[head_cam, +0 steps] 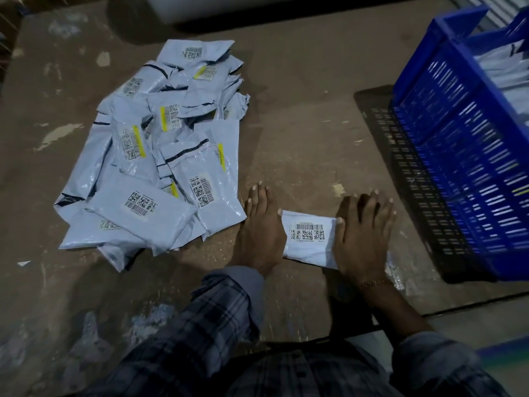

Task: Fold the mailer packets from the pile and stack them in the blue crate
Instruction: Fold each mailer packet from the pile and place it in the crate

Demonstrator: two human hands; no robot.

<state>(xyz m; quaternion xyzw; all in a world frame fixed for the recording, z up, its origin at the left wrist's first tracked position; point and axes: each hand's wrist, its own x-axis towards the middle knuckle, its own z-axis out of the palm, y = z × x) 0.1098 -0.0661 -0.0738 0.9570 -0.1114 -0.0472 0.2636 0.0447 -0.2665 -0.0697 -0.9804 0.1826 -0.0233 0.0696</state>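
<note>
One grey mailer packet [310, 239] with a barcode label lies flat on the brown table near its front edge. My left hand [262, 227] presses flat on its left end with straight fingers. On its right end my right hand [363, 233] presses down the same way, fingers straight. A pile of grey mailer packets [160, 156] with barcode labels and yellow strips lies to the left. The blue crate [458, 156] stands tilted at the right, with packets [503, 70] inside it.
The brown table [300, 124] is worn and scuffed, with bare surface between pile and crate. A crumpled piece of clear plastic [396, 275] lies by my right wrist. The table's front edge runs just behind my right forearm.
</note>
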